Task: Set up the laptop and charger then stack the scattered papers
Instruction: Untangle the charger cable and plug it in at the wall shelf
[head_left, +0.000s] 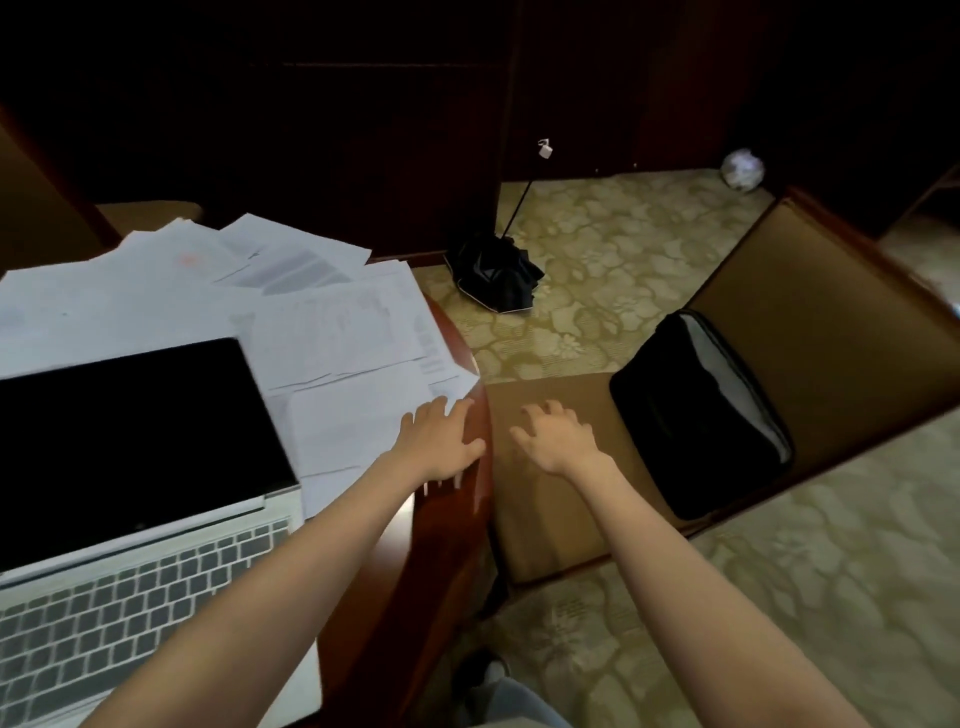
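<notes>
Bare forearms (291, 561) lead to the bare left grip (441, 441) and right grip (556, 441); grey-blue trouser fabric (519, 704) shows below.

Nothing here can be read as text, label, brand or number; the scattered white printed paper sheets (343, 332) on the round reddish wooden table (467, 499) carry grey blocks and lines of print, all too blurred to make out. The grey keys (156, 587) of the open silver laptop (280, 514) show no legible characters.

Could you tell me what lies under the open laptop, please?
Scattered white papers stick out from beneath the laptop on the table; whatever lies under its middle is covered.
</notes>
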